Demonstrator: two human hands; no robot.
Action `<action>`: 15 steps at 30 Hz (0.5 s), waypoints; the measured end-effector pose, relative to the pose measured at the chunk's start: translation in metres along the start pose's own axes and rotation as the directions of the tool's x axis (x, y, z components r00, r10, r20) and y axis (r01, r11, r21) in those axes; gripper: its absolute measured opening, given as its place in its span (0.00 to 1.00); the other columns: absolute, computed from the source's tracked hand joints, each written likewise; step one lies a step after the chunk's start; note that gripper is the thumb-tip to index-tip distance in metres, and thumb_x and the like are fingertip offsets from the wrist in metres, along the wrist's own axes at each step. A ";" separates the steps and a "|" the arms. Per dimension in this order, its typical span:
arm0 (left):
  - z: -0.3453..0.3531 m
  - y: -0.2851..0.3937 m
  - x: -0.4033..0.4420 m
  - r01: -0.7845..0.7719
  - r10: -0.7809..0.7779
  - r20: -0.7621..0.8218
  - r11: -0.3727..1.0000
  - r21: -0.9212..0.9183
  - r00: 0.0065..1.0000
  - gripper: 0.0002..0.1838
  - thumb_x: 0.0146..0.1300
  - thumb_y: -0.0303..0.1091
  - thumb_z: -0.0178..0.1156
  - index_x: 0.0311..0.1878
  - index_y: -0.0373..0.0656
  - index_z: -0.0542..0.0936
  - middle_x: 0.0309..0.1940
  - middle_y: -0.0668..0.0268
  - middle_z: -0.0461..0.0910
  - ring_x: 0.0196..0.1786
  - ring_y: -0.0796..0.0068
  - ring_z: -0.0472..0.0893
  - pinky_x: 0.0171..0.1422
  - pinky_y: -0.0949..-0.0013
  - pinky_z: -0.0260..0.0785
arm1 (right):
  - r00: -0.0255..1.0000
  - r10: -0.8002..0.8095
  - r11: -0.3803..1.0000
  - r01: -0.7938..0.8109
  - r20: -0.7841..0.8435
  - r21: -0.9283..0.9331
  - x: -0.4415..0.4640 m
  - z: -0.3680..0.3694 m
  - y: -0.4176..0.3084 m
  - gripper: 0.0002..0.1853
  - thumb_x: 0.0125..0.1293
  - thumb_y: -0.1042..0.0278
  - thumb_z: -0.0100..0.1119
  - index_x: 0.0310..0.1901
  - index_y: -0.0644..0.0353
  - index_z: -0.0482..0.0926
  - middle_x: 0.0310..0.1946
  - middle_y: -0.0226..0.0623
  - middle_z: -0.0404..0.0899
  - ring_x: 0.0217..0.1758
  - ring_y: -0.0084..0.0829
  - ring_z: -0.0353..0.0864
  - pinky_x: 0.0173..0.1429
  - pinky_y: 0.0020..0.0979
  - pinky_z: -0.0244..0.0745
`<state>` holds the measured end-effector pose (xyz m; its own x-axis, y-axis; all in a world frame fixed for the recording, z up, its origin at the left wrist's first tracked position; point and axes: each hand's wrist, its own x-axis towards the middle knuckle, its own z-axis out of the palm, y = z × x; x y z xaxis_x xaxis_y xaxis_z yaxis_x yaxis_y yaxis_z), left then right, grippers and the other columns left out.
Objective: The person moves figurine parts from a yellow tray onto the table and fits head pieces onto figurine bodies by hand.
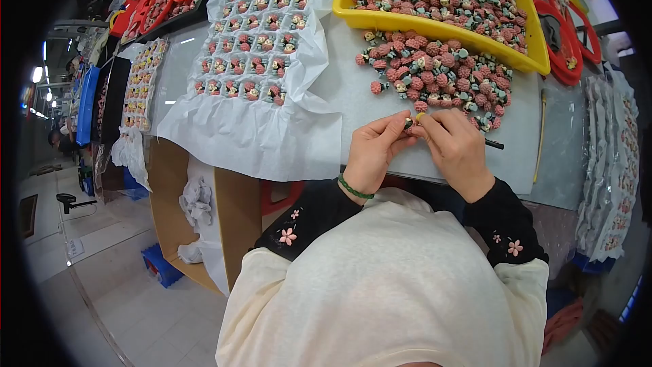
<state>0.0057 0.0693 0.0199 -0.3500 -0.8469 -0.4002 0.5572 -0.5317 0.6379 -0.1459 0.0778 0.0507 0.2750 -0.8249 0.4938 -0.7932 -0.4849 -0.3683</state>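
My left hand [375, 155] is closed in a pinch on a small figurine [408, 124] with a dark green and pink body, held just above the table edge. My right hand [456, 151] meets it there, fingers bent and pressed together; what lies between them is mostly hidden. Something yellow [420, 117] shows at its fingertips. Behind that hand a black rod [496, 143] sticks out; whether it is held or lying down I cannot tell. Just beyond both hands spreads a loose pile of pink-headed figurines [441, 75].
A yellow bin [435, 24] full of similar figurines stands behind the pile. To the left, a white compartment tray [255, 34] holds figurines on white paper [251, 139]. An open cardboard box [234, 224] sits below the table edge. Red trays [560, 44] are at right.
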 end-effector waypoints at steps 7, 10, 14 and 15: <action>0.001 0.000 0.000 -0.001 0.001 0.001 1.000 0.018 1.000 0.16 0.64 0.31 0.50 0.50 0.29 0.72 0.42 0.58 0.77 0.43 0.72 0.77 0.49 0.71 0.72 | 1.000 -0.012 1.000 0.012 0.003 -0.019 0.000 0.000 0.000 0.09 0.48 0.73 0.63 0.33 0.60 0.76 0.25 0.32 0.72 0.27 0.32 0.72 0.27 0.30 0.67; 0.001 0.000 -0.001 -0.006 0.005 0.003 1.000 0.013 1.000 0.16 0.64 0.31 0.51 0.50 0.29 0.72 0.42 0.58 0.77 0.44 0.71 0.77 0.49 0.70 0.72 | 1.000 -0.020 1.000 0.020 -0.003 -0.017 0.000 0.000 -0.001 0.09 0.48 0.73 0.63 0.33 0.60 0.76 0.25 0.32 0.71 0.27 0.32 0.72 0.27 0.29 0.67; 0.001 0.000 -0.001 -0.003 0.003 0.003 1.000 0.012 1.000 0.16 0.64 0.31 0.51 0.50 0.29 0.72 0.42 0.57 0.77 0.44 0.71 0.77 0.49 0.70 0.72 | 1.000 -0.026 1.000 0.026 0.003 -0.015 0.000 0.000 0.000 0.09 0.48 0.73 0.63 0.32 0.60 0.76 0.24 0.32 0.71 0.26 0.31 0.71 0.26 0.29 0.67; 0.001 0.000 -0.001 -0.002 0.002 -0.001 1.000 0.010 1.000 0.16 0.64 0.31 0.51 0.50 0.28 0.72 0.42 0.57 0.77 0.44 0.71 0.77 0.49 0.70 0.72 | 0.999 -0.035 0.999 0.035 0.010 -0.017 -0.001 0.000 0.001 0.09 0.48 0.73 0.63 0.32 0.60 0.76 0.24 0.32 0.71 0.26 0.32 0.71 0.26 0.29 0.67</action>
<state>0.0051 0.0699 0.0208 -0.3480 -0.8482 -0.3993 0.5504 -0.5297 0.6454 -0.1472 0.0778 0.0503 0.3079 -0.8101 0.4989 -0.7923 -0.5086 -0.3370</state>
